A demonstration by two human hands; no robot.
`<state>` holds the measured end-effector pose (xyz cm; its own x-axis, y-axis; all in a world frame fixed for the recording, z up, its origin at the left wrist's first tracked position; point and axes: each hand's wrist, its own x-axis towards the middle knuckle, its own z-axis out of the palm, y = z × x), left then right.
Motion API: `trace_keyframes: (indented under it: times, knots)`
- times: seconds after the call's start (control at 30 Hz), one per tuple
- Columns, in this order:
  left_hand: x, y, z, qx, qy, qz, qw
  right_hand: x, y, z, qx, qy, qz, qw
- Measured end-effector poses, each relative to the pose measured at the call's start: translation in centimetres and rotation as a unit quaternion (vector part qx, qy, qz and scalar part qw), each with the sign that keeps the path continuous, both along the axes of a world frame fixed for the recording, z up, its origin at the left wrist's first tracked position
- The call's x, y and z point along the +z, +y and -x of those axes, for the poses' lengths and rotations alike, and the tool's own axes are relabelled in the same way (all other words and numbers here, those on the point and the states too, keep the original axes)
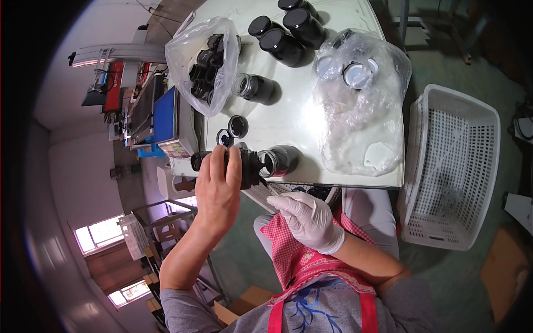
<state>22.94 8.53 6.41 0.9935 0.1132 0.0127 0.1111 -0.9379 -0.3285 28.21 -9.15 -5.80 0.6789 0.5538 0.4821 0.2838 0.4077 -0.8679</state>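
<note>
Left hand (217,183), bare, is wrapped over a dark jar (244,166); grip closed round the jar body, fingers over the top, thumb side hidden. Jar is held just off the near edge of the counter (300,119), lying sideways: long axis roughly level, left to right, open mouth apparently toward the right, though the rim is partly covered by fingers. That attitude is judged to expose the mouth to the other hand. Right hand (308,216), in a white glove, is just below and right of the grip; a thin tool (265,186) is pinched in its fingertips, tip aimed up-left at the jar mouth. Whether the tip touches the jar cannot be told. Immediately right of the grip, a second jar (280,161) lies on its side on the counter, mouth facing the held one. Just beyond the grip, two small black rings or lids (233,130) lie flat. Farther out, another jar on its side (254,87); beyond-left, a clear bag of black caps (206,61); beyond-right, a clear bag of silvery lids (358,83); at the far end, four upright capped jars (286,33), apparently parked clear of the working zone. Well to the right, off the counter, a white perforated basket (452,166) is set within reach.
</note>
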Motion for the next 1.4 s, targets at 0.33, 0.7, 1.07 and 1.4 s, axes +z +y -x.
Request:
trace_keyframes:
  times: [0.33, 0.7, 1.07, 1.4]
  knots:
    - [-0.2, 0.1, -0.1, 0.018, 0.003, 0.028, 0.999, -0.1, -0.1, -0.4, 0.016, 0.065, 0.002, 0.998]
    - [-0.6, 0.0, 0.1, 0.025, 0.011, 0.031, 0.999, -0.2, 2.0, 0.5, -0.015, 0.108, -0.054, 0.993]
    - [-0.7, 0.5, 0.0, 0.035, 0.011, 0.036, 0.999, -0.8, 1.5, 0.4, -0.009, 0.066, -0.01, 0.998]
    - [-0.6, 0.6, 0.1, 0.03, -0.001, 0.04, 0.999, -0.7, 0.9, 0.3, 0.004, 0.111, -0.035, 0.993]
